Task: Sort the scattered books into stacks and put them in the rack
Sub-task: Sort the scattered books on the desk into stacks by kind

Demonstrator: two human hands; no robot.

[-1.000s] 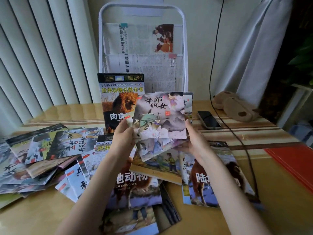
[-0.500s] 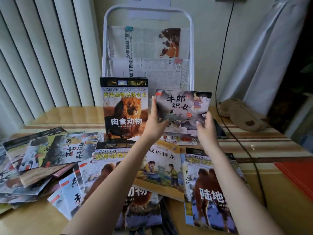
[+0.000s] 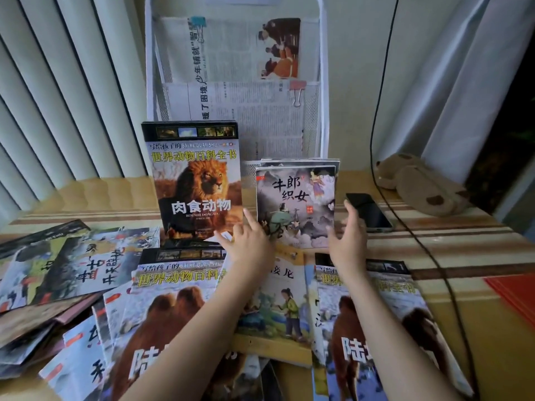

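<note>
A white wire rack (image 3: 322,82) stands at the back of the table. In its bottom tier a tall lion book (image 3: 199,183) stands upright, and beside it on the right a small stack of grey storybooks (image 3: 295,204). My left hand (image 3: 249,247) is at that stack's lower left corner, fingers spread and index finger raised. My right hand (image 3: 347,241) is at its lower right edge with fingers apart. Neither hand grips it. Scattered books lie flat in front: two camel books (image 3: 168,314) (image 3: 399,314), a yellow storybook (image 3: 278,308) and a loose pile (image 3: 72,264) at the left.
Clipped newspapers (image 3: 231,53) fill the rack's upper tiers. A black phone (image 3: 367,211) lies right of the rack, with a brown plush toy (image 3: 419,183) behind it. A black cable (image 3: 376,111) hangs down across the table. A red folder (image 3: 515,293) sits at the right edge.
Both hands carried the grey storybook stack forward from above the table and stood it in the rack beside the lion book. The fingers have opened off it.
</note>
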